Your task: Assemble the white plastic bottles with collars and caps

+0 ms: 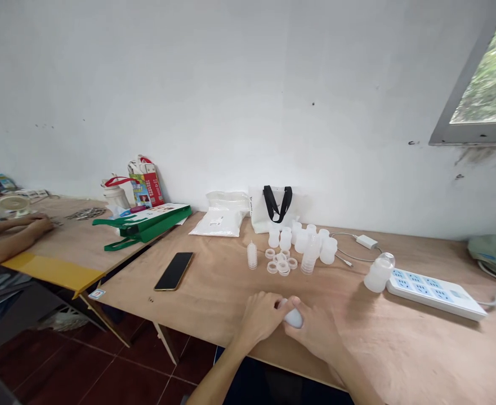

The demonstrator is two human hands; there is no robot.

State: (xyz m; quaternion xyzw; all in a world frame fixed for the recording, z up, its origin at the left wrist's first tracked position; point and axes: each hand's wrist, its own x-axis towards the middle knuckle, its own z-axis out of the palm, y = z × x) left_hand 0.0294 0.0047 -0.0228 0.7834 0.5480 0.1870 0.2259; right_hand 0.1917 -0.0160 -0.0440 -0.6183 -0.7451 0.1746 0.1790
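My left hand (261, 316) and my right hand (317, 332) meet near the front edge of the plywood table (214, 298). Both are closed around a small white translucent bottle (293, 318) held between them, with only part of it showing. Beyond my hands stands a group of several similar white bottles (311, 241), a single small bottle (252, 256) and several loose clear rings (281, 262). Another bottle (378, 274) lies on its side by the power strip.
A black phone (174, 270) lies at left. Behind are a white powder bag (220, 221), a white tote with black handles (273, 209), a charger with cable (366, 242) and a white power strip (436, 290). Another person's arms (15, 230) rest on the neighbouring table by a green bag (144, 224).
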